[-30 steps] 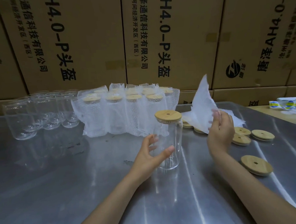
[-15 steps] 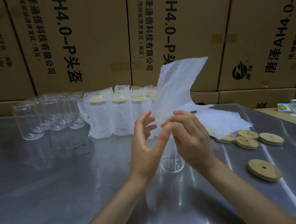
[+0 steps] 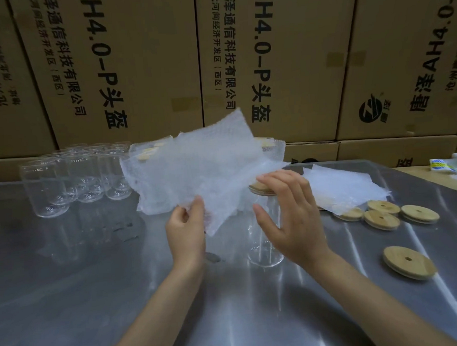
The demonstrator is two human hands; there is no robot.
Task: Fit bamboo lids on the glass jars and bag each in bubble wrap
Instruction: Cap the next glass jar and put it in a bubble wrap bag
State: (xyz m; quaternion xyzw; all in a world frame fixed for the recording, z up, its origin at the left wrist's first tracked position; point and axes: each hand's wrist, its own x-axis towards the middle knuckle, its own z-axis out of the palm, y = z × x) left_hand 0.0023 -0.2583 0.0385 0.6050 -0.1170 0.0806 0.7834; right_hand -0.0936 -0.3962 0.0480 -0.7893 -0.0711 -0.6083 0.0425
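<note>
A clear glass jar [image 3: 264,247] with a bamboo lid [image 3: 260,190] stands upright at the middle of the steel table [image 3: 82,302]. My left hand [image 3: 186,233] pinches the lower corner of a bubble wrap bag [image 3: 195,169], which hangs in the air left of and above the jar. My right hand [image 3: 289,217] is in front of the jar's upper part, fingers straight and spread, holding nothing; the bag's edge passes just above its fingertips.
Several bare jars [image 3: 62,180] stand at the back left. Wrapped, lidded jars [image 3: 271,148] stand behind the bag, mostly hidden. A flat pile of bubble bags [image 3: 343,187] and several loose bamboo lids [image 3: 409,262] lie on the right. Cardboard boxes [image 3: 282,62] wall the back.
The bag passed from my right hand to my left and swung left and flatter. My right hand let go and opened in front of the jar.
</note>
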